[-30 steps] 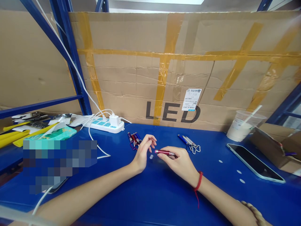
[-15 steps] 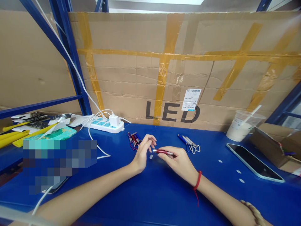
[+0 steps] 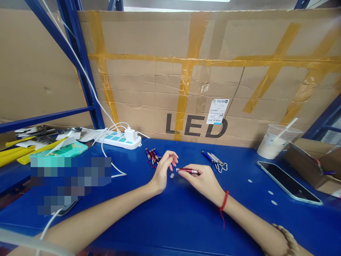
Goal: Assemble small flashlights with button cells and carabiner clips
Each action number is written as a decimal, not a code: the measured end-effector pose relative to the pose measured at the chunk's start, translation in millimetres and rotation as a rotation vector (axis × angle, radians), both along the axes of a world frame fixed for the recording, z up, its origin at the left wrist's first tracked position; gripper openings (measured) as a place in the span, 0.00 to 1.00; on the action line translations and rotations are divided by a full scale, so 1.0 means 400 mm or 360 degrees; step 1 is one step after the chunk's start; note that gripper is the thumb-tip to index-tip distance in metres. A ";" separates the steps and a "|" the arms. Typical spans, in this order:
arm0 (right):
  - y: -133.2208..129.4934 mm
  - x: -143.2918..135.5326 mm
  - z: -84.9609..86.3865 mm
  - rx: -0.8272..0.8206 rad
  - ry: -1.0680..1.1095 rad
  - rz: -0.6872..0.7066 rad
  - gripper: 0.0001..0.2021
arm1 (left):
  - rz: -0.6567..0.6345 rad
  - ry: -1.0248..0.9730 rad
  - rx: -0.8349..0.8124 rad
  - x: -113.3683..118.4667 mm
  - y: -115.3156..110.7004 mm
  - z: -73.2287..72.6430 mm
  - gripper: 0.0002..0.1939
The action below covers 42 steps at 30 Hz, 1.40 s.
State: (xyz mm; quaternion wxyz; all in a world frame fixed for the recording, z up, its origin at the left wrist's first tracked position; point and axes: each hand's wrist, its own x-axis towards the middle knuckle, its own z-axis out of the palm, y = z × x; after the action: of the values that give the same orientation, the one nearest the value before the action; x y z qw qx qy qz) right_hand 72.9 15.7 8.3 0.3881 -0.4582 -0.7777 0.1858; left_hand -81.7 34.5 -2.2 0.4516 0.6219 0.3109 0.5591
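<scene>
My right hand (image 3: 204, 177) is closed around a small red penlight (image 3: 188, 171) with silver ends, held nearly level above the blue table. Its silver tip points left, toward my left hand (image 3: 163, 172). That hand is raised on edge with curved, parted fingers and nothing visible in it, a small gap away from the tip. Between the hands, small whitish discs (image 3: 172, 175) lie on the table. Behind my left hand is a group of red, blue and purple penlights (image 3: 152, 155) with carabiner clips. Blue and silver penlights (image 3: 214, 160) with clips lie beyond my right hand.
A white power strip (image 3: 121, 139) with cables stands at the back left, near yellow-handled tools (image 3: 39, 152) and a green packet (image 3: 62, 149). To the right are a phone (image 3: 289, 183), a drink cup (image 3: 274, 142), an open cardboard box (image 3: 306, 167) and loose discs (image 3: 271, 192).
The red penlight in my right hand has shifted slightly right, and its tip is a little farther from my left fingers. The camera view has moved slightly.
</scene>
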 end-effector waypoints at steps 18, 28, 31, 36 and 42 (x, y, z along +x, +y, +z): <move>0.001 0.000 0.002 0.0023 -0.0164 0.0001 0.17 | -0.0024 0.0000 0.0000 -0.001 0.001 0.000 0.12; -0.002 0.000 -0.004 -0.0075 -0.0064 0.0022 0.16 | 0.0000 0.0005 -0.0027 -0.001 -0.002 0.003 0.12; -0.003 0.000 -0.002 -0.0065 -0.0101 0.0008 0.17 | -0.0008 0.0016 -0.0019 -0.001 -0.002 0.002 0.12; -0.003 0.000 -0.001 -0.0071 -0.0136 0.0001 0.16 | -0.0004 0.0015 -0.0002 0.000 -0.002 0.001 0.12; 0.005 0.002 -0.008 0.0001 -0.0149 -0.0024 0.26 | -0.0016 0.0018 -0.0014 0.000 -0.002 0.002 0.12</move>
State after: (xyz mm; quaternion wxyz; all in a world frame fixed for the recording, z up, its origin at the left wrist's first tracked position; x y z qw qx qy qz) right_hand 73.6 17.8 5.0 0.3529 -0.4722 -0.7915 0.1611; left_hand -81.9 33.8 -1.5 0.4555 0.6246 0.3127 0.5519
